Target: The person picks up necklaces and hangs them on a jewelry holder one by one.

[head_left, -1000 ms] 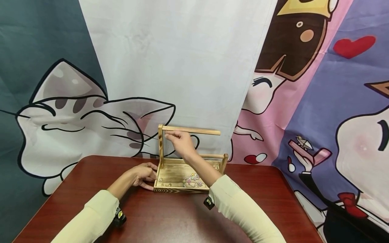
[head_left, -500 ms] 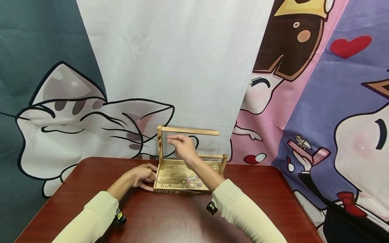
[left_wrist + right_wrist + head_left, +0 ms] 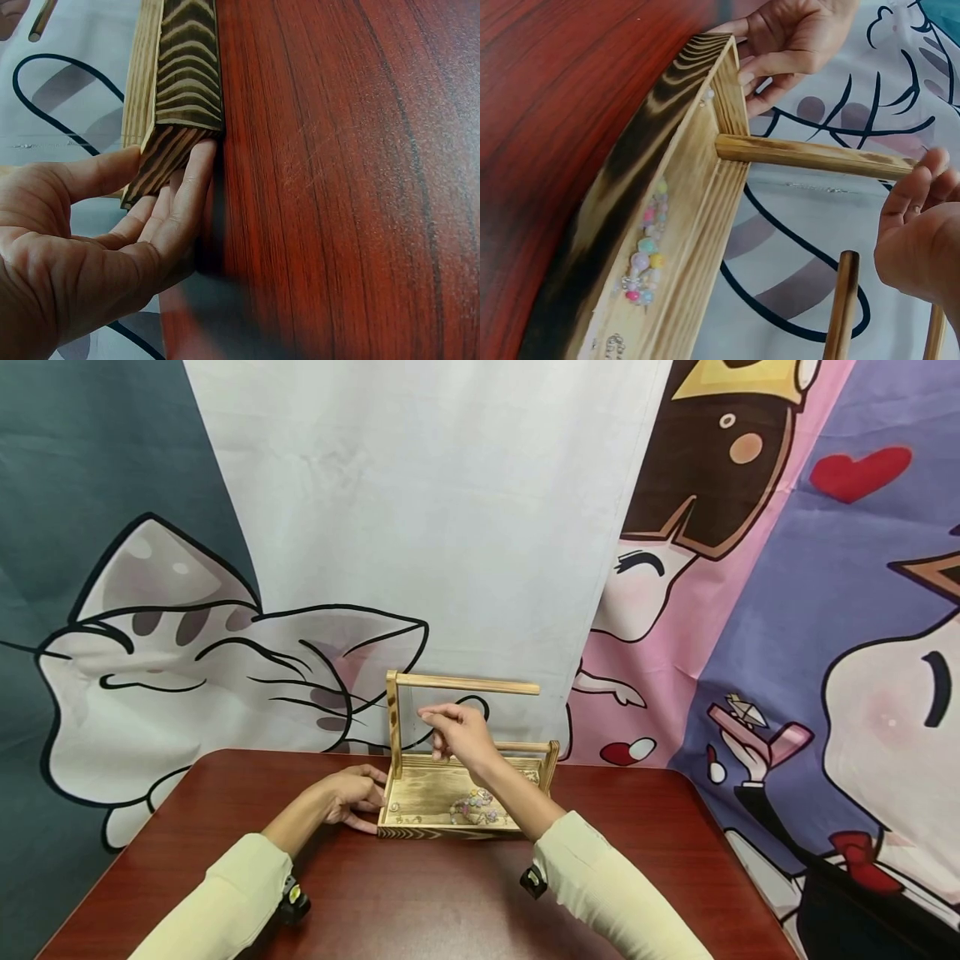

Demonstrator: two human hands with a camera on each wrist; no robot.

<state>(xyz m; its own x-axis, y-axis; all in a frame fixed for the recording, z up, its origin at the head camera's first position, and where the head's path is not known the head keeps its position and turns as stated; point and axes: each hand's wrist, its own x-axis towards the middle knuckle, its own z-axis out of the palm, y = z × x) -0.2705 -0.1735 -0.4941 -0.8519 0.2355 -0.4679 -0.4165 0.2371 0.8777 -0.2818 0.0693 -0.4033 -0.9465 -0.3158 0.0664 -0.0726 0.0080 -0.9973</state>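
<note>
A wooden jewelry stand [image 3: 420,789] rests on the table, its shallow tray edged with dark-grained wood. A tall post [image 3: 394,727] at its left end carries a crossbar [image 3: 468,683]. My left hand [image 3: 352,795] grips the tray's left end, the thumb [image 3: 112,171] on the rim and the other fingers against the outer side. My right hand [image 3: 457,733] is in the air below the crossbar, fingers loosely bent and nothing visible in them. In the right wrist view a fine chain necklace [image 3: 815,187] hangs alongside the post. Colorful beaded bracelets [image 3: 474,810] lie in the tray.
Small metal pieces [image 3: 405,819] lie near the tray's front left. A lower rail [image 3: 525,747] runs along the stand's back right. The red-brown wooden table [image 3: 405,893] ends at a printed cartoon cloth [image 3: 480,527] hanging behind it.
My right hand has let go beside the crossbar's left end and moved down and slightly right. My left hand has stayed at the tray's left end.
</note>
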